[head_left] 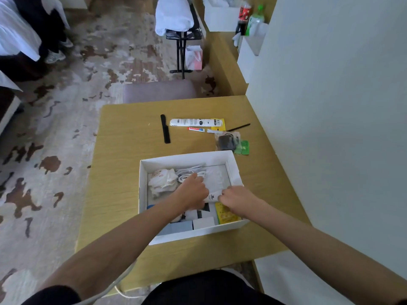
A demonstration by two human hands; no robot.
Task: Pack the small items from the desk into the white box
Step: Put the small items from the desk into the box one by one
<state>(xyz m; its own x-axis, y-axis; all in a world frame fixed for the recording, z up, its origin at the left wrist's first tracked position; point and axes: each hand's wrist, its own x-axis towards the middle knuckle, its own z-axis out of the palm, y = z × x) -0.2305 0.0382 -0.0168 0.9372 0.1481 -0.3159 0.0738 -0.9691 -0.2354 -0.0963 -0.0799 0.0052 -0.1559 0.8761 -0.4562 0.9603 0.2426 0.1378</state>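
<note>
The white box point(187, 158) stands open on the wooden desk point(123, 150). Both my hands are inside it. My left hand point(193, 193) and my right hand point(234, 198) pinch a white plastic packet point(214, 183) between them. The box also holds a crumpled white cloth point(163, 180), a coiled white cable point(189, 170), a yellow packet point(224, 213) and small white and grey boxes. Beyond the box, on the desk, lie a black comb point(165, 128), a white tube package point(197, 122), a small red and blue tube point(196, 129), a thin black stick point(239, 127) and a bagged black item with a green card point(231, 143).
A pale wall point(330, 106) borders the desk on the right. A grey stool point(159, 90) stands behind the desk's far edge. Farther back are a black folding rack point(182, 40) with white cloth, bottles point(248, 18) on a counter, and patterned carpet on the left.
</note>
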